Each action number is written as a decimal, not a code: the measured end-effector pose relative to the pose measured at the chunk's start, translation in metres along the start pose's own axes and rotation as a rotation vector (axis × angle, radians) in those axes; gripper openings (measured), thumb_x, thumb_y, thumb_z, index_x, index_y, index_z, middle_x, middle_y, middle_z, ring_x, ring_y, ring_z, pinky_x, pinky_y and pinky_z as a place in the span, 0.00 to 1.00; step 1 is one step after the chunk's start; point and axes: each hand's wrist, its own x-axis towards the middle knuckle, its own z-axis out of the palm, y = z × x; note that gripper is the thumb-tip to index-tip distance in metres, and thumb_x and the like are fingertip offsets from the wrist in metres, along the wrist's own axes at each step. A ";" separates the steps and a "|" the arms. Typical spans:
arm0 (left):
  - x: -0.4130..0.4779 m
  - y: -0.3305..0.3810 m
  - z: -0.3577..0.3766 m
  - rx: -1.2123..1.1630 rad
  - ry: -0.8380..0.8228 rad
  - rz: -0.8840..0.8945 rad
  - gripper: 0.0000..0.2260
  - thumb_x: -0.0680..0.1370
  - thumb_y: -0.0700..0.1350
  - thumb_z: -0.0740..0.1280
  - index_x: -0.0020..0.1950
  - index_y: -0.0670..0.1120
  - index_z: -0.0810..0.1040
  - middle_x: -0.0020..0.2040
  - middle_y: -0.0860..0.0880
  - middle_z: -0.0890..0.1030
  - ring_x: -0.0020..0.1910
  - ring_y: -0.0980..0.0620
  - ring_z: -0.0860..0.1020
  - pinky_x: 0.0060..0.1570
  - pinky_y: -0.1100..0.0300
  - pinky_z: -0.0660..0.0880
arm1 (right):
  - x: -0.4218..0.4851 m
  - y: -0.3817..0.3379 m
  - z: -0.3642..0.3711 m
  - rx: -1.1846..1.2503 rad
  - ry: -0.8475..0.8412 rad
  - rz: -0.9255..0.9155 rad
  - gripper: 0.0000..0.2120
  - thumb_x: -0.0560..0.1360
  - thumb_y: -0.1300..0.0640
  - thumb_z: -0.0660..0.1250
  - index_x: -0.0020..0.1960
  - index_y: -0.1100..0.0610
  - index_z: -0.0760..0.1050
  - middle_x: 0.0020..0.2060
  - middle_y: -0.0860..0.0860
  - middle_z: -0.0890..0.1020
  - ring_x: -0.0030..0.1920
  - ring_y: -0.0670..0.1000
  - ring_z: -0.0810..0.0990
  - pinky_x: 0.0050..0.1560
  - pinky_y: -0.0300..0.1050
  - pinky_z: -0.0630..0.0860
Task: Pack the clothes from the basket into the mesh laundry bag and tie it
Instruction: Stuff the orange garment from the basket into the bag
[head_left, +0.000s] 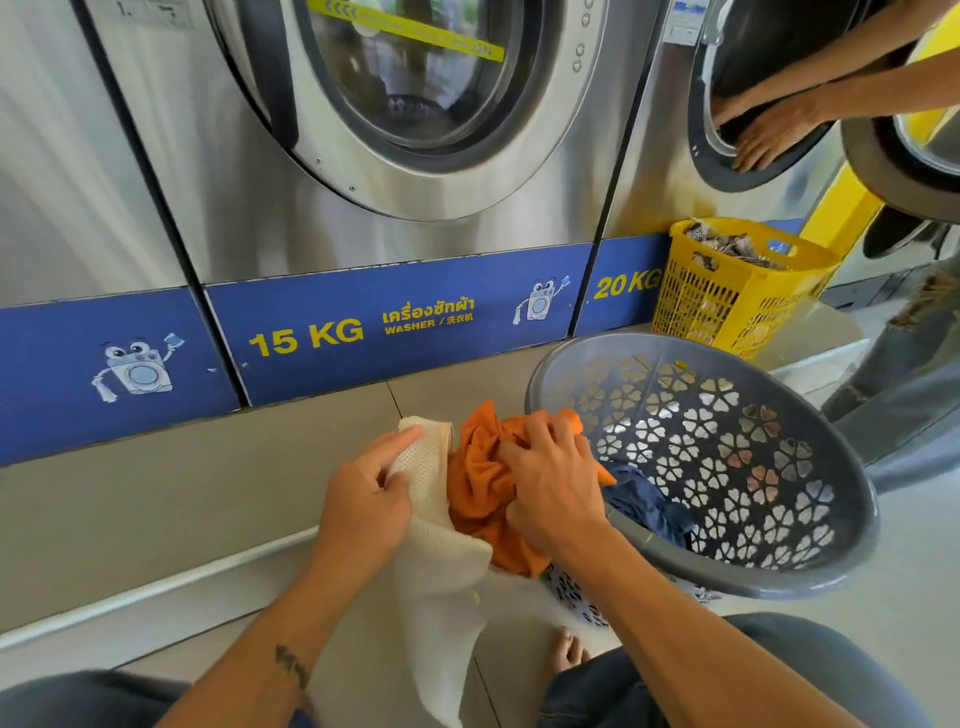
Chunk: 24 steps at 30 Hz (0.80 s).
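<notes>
The washers (395, 156) fill the top of the frame. At upper right another person's hand (769, 130) reaches into an open drum, well apart from my work. The basket (810, 566) lies tipped at right of centre, mouth turned toward me, with a yellow basket (727, 312) behind it. The bag (441, 587) hangs at lower centre, its long axis running from its mouth at mid-frame down to the bottom edge. The orange garment (478, 488) is bunched at that mouth, between bag and basket rim. A navy garment (649, 509) lies in the basket, just right of my right hand (550, 483). That hand, fingers curled, grips the orange garment from above. My left hand (363, 504) pinches the bag's mouth edge. I judge the next push goes down and left, and nothing blocks it.
</notes>
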 end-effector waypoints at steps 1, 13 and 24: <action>-0.001 -0.002 -0.001 0.018 -0.002 -0.024 0.23 0.76 0.31 0.62 0.66 0.52 0.78 0.66 0.55 0.76 0.64 0.57 0.73 0.67 0.60 0.68 | 0.000 -0.002 0.000 0.023 0.027 -0.035 0.14 0.59 0.61 0.65 0.44 0.53 0.80 0.48 0.56 0.79 0.50 0.63 0.76 0.47 0.58 0.75; -0.035 -0.055 -0.030 0.310 -0.288 -0.242 0.28 0.75 0.32 0.63 0.73 0.51 0.70 0.75 0.50 0.67 0.73 0.49 0.66 0.69 0.62 0.60 | -0.041 -0.057 0.061 0.136 -0.516 -0.448 0.20 0.73 0.50 0.69 0.64 0.51 0.74 0.63 0.53 0.74 0.61 0.59 0.74 0.57 0.56 0.77; -0.043 -0.048 -0.041 0.173 -0.220 -0.087 0.24 0.78 0.33 0.62 0.69 0.56 0.74 0.65 0.61 0.70 0.63 0.59 0.69 0.64 0.65 0.64 | -0.052 -0.081 0.073 0.422 -0.323 -0.569 0.15 0.72 0.50 0.70 0.58 0.51 0.80 0.57 0.49 0.80 0.58 0.53 0.74 0.55 0.53 0.76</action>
